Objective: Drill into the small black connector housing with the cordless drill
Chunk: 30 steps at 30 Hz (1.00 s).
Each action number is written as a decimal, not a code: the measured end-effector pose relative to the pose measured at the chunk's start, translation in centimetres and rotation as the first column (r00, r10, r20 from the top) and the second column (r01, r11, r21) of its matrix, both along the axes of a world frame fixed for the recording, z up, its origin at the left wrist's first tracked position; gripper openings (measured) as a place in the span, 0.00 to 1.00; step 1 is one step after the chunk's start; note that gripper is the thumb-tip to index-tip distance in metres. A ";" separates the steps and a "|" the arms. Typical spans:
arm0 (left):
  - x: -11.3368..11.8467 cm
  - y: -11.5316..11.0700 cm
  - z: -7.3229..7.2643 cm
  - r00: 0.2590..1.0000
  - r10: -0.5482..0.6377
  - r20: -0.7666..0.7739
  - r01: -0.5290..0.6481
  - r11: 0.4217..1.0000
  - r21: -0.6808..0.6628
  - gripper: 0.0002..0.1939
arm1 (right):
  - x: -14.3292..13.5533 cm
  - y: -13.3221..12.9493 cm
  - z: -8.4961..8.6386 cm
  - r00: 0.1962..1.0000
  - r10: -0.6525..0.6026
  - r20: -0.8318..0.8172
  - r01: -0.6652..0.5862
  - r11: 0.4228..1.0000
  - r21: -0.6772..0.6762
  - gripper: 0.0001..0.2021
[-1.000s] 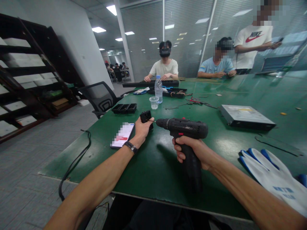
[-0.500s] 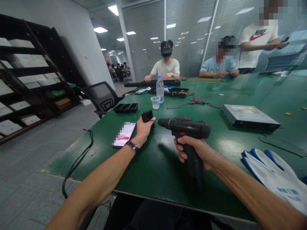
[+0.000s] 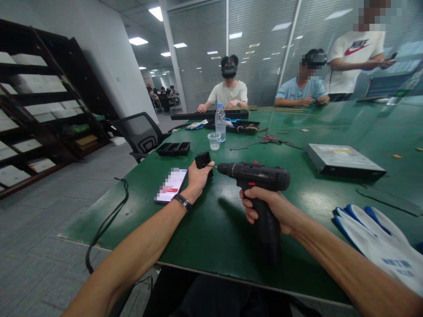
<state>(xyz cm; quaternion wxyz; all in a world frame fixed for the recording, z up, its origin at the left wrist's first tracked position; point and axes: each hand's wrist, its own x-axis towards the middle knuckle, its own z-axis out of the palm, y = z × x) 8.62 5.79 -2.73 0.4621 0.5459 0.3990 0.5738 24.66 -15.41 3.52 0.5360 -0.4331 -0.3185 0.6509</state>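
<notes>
My left hand (image 3: pixel 197 177) is closed around a small black plastic part (image 3: pixel 202 160), holding it above the table. A black cordless drill (image 3: pixel 259 176) is in my right hand (image 3: pixel 264 204), its body level and its chuck facing left. The thin bit reaches the black part beside my left thumb; whether it enters the part, I cannot tell. Just left of my left hand lies a phone (image 3: pixel 171 186) with its screen lit. Behind it is a black tray with compartments (image 3: pixel 173 149).
On the green table (image 3: pixel 198 237) stand a water bottle (image 3: pixel 220 123) and a clear plastic cup (image 3: pixel 214 141). A metal-cased drive (image 3: pixel 345 160) and white-blue gloves (image 3: pixel 380 242) lie to the right. Several people are across the table. A cable (image 3: pixel 112 218) hangs over the left edge.
Both hands, the drill and the black part stay almost exactly where they were. The standing person at the far right has shifted slightly.
</notes>
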 end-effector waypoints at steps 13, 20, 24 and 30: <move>0.1 -0.1 0.2 1.000 0.013 0.008 -0.013 1.000 0.004 0.22 | 0.2 -0.1 -0.5 1.000 0.019 -0.018 -0.019 1.000 0.011 0.09; 0.1 0.0 0.1 1.000 0.008 0.008 -0.008 1.000 -0.011 0.22 | 0.1 0.0 -0.2 1.000 0.011 -0.011 -0.011 1.000 0.009 0.10; 0.1 0.1 0.0 1.000 0.015 -0.003 -0.015 1.000 -0.004 0.23 | 0.1 0.1 -0.2 1.000 0.009 -0.007 -0.009 1.000 0.008 0.10; 0.0 0.0 0.1 1.000 0.015 -0.009 -0.015 1.000 -0.004 0.22 | 0.1 0.1 -0.3 1.000 0.013 -0.002 -0.013 1.000 0.016 0.10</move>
